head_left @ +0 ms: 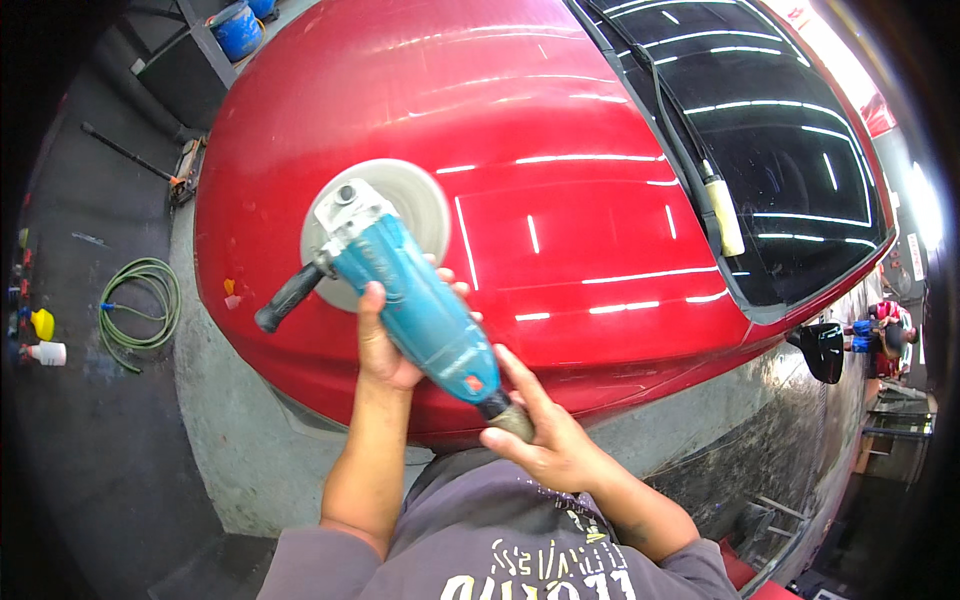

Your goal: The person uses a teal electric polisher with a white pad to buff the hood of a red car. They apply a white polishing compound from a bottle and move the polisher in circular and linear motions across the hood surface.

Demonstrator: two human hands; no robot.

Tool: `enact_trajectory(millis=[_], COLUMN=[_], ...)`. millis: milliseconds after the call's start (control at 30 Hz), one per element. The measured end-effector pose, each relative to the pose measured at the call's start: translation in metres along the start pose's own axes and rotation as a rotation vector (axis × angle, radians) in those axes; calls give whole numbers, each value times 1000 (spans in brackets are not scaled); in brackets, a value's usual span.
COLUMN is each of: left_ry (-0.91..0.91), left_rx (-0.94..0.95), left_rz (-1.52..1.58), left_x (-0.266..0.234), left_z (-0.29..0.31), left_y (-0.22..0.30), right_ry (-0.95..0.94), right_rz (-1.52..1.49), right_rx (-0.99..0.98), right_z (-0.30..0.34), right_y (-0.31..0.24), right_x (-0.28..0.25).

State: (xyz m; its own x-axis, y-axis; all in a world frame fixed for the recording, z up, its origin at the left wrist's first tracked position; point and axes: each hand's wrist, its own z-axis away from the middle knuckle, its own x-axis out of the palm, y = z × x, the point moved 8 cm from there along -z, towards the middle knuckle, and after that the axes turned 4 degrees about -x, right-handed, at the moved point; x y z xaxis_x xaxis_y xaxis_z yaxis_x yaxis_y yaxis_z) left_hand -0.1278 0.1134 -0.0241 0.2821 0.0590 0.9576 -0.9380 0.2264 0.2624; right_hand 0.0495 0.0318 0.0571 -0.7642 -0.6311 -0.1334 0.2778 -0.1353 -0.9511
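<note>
Teal rotary polisher (pixel 415 305) stands over the left part of the red hood (pixel 575 235), its pale disc pad (pixel 425 205) blurred. The left hand (pixel 385 347) wraps the body; the right hand (pixel 548 432), loosely curved, holds the tan rear end (pixel 512 422). Crisp reflections at right and hazier paint on the far side suggest polishing partly done, the haze remaining. A pale bottle (pixel 726 215) beside the wiper arm (pixel 655 85) borders the right; a coiled green hose (pixel 172 300) is well apart at left.

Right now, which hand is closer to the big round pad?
Left. The left hand grips the blue polisher just behind the pad; the right hand is farther back, at the polisher's tail.
</note>
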Motion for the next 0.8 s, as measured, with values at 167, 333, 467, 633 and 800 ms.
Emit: enact_trajectory(millis=[167,333,467,633,800], left_ry=[-42,-155,-220,-208,-82], left_rx=[-263,-521,-635,-640,-527], left_rz=[-91,-125,-155,-208,-285], left_x=[44,96,129,122,100], left_z=[-39,-93,-113,-101,-75], left_y=[-95,-211,-257,-247,-202], right_ry=[297,670,804,682,548], right_rz=[18,-136,-237,-168,-349], right_rx=[109,210,174,238,268], right_z=[70,140,161,164,151], right_y=[39,58,62,71,66], right_x=[-53,-106,-127,-118,-88])
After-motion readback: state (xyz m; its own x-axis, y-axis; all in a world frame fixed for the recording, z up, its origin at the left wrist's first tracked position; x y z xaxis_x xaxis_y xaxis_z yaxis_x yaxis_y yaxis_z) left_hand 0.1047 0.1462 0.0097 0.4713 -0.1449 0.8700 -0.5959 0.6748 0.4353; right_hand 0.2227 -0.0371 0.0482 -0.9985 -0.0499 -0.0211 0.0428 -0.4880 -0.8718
